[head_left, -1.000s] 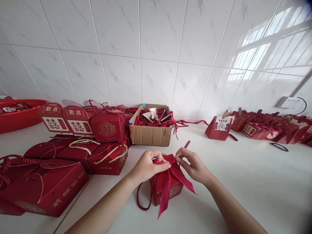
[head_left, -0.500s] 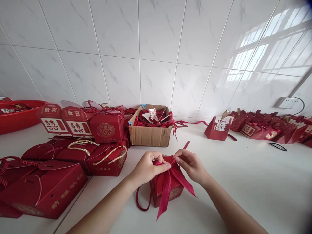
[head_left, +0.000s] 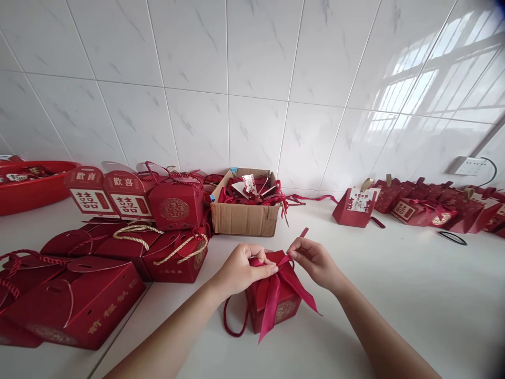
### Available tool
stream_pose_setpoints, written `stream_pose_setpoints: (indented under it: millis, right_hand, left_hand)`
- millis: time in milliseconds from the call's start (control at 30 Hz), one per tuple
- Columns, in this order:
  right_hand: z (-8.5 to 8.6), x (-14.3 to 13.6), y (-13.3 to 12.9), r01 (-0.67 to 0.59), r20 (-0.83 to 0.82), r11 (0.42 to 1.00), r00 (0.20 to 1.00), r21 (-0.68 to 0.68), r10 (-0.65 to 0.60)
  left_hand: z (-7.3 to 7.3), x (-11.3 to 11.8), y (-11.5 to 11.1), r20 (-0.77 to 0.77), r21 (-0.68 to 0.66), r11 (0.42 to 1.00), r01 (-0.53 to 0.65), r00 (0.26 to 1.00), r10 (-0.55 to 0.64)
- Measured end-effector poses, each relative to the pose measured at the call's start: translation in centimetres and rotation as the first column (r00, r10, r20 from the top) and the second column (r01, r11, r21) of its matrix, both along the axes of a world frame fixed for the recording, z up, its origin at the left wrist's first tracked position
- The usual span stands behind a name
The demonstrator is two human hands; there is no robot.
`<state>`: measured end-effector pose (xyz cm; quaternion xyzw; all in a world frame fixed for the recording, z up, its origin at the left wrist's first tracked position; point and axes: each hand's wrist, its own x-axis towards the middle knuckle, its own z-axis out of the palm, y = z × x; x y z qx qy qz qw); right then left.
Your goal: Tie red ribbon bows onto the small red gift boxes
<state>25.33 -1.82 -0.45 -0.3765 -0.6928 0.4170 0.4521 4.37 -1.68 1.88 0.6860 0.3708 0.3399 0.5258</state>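
Note:
A small red gift box [head_left: 276, 308] with a gold round emblem stands on the white table in front of me. A dark pink ribbon [head_left: 270, 305] is tied in a bow on its top, both tails hanging down the front. My left hand [head_left: 242, 268] is closed, pinching the ribbon by the bow's knot at the box's left side. With thumb and fingertips my right hand [head_left: 313, 260] pinches the bow's right loop, out to the right of the knot. A dark red rope handle [head_left: 232, 332] droops from the box's left side to the table.
Several red gift boxes [head_left: 87, 300] are stacked at the left, some with gold cords. Behind my hands stands a cardboard box [head_left: 244, 220] full of red pieces. More red boxes [head_left: 357, 208] line the wall at the right, near a black ring [head_left: 453, 238]. A red basin [head_left: 35, 195] sits far left.
My right hand has moved slightly right and up from the knot, drawing the ribbon's right loop out. My left hand stays at the knot. The view has shifted a little.

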Motion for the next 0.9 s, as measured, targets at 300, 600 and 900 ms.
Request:
stream_pose_setpoints:
  millis: [300,600,900]
  right_hand:
    - [-0.6,-1.3,-0.6,-0.057,-0.122,0.997,0.991,-0.044,0.051]
    - [-0.5,-0.4,0.0,-0.144,-0.082,0.988,0.987,-0.051,0.139]
    - [-0.4,-0.2,0.2,-0.145,-0.182,0.987,0.975,-0.064,0.131]
  left_hand:
    - [0.2,0.1,-0.2,0.021,0.063,0.997,-0.045,0.999,0.044]
    - [0.7,0.0,-0.6,0.036,0.016,1.0,-0.02,0.999,0.019]
    - [0.1,0.2,-0.2,0.001,0.085,0.994,-0.062,0.998,0.063]
